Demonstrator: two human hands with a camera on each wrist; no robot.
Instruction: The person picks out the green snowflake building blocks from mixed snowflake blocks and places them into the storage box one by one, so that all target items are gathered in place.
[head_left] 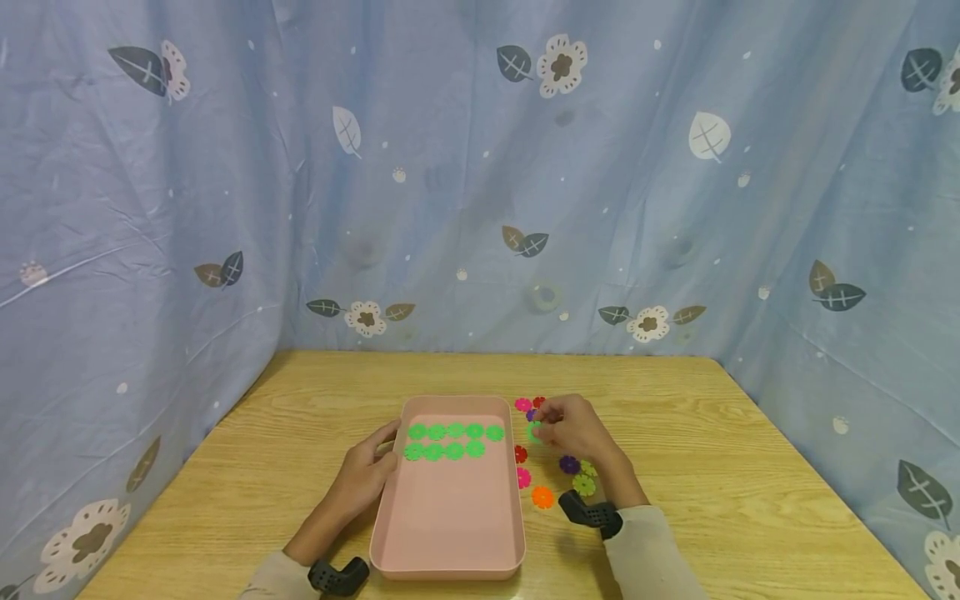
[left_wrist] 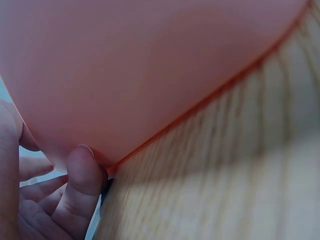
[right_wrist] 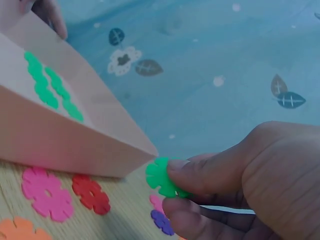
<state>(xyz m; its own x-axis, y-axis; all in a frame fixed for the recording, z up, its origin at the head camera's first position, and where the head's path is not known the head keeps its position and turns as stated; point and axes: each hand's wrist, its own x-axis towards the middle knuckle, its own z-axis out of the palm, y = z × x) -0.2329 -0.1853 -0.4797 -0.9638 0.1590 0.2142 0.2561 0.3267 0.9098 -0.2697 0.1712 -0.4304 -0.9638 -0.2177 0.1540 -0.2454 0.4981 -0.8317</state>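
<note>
A pink tray stands on the table, with two rows of green flower-shaped pieces laid in its far part. My left hand holds the tray's left side near the far corner; in the left wrist view its thumb presses low on the outer wall. Just off the tray's right wall, my right hand pinches a green flower-shaped piece between thumb and fingers. That piece is above the table, its edge partly covered by the thumb.
Right of the tray lie loose flower pieces: orange, purple, yellow-green, red and pink. More pieces sit by the tray's far right corner, partly behind the right hand. A patterned curtain surrounds the wooden table.
</note>
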